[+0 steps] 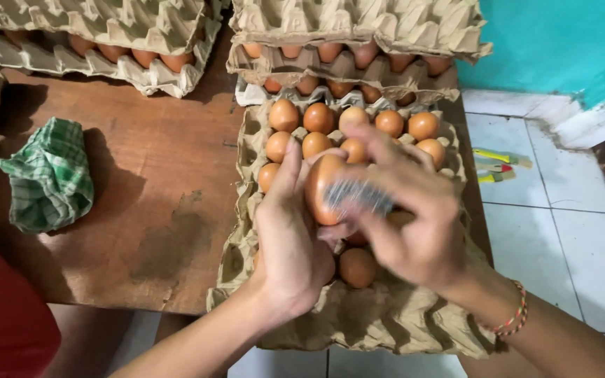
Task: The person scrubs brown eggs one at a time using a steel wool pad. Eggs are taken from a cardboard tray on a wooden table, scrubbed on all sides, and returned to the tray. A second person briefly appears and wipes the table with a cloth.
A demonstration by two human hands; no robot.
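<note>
My left hand (290,238) holds a brown egg (321,183) upright above a cardboard egg tray (386,315). My right hand (407,210) presses a blurred grey pad (358,196) against the egg's side; a red beaded bracelet (516,318) sits on that wrist. Several brown eggs (318,117) fill the tray's far rows, and one egg (357,267) lies in a cup just below my hands.
Stacked egg trays (358,28) with eggs stand behind, and more trays (106,35) at the far left. A green checked cloth (50,175) lies on the wooden table (162,210). Small yellow and red objects (498,166) lie on the white tiled floor at right.
</note>
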